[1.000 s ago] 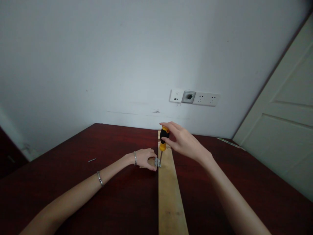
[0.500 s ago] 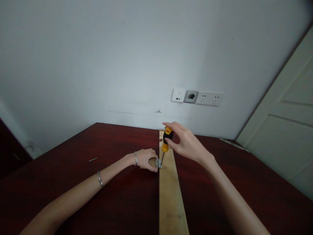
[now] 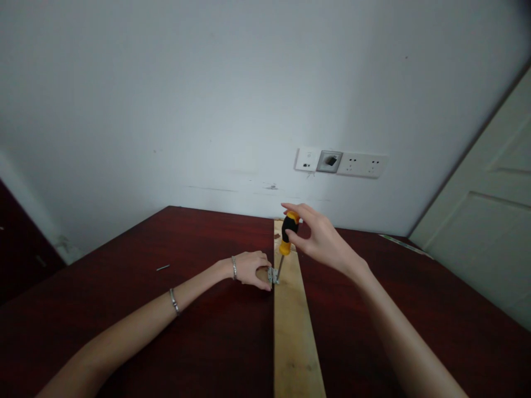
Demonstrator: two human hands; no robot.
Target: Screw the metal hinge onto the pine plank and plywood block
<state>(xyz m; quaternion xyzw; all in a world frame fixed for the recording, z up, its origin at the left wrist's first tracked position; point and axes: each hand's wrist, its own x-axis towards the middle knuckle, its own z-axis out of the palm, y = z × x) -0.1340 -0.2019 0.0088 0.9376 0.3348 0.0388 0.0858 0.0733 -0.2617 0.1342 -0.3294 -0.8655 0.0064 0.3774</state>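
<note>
A long, pale wooden plank lies lengthwise on the dark red table. At its left edge sits a small silver metal hinge, one leaf over the wood. My left hand reaches in from the left, with thumb and fingers curled around the hinge's left leaf. A tan surface shows between them; I cannot tell what it is. My right hand grips a yellow and black screwdriver by its handle. The shaft slants down to the left, and its tip meets the hinge's right leaf, where any screw is too small to make out.
On the table, left of my forearm, lies a thin metal rod. A flat strip rests near the right back edge. Behind stands a white wall with sockets; a panelled door is at right.
The whole view has shifted slightly, so things appear a little further right. The screwdriver handle leans a bit more to the right, its tip still at the hinge. My left hand keeps its hold.
</note>
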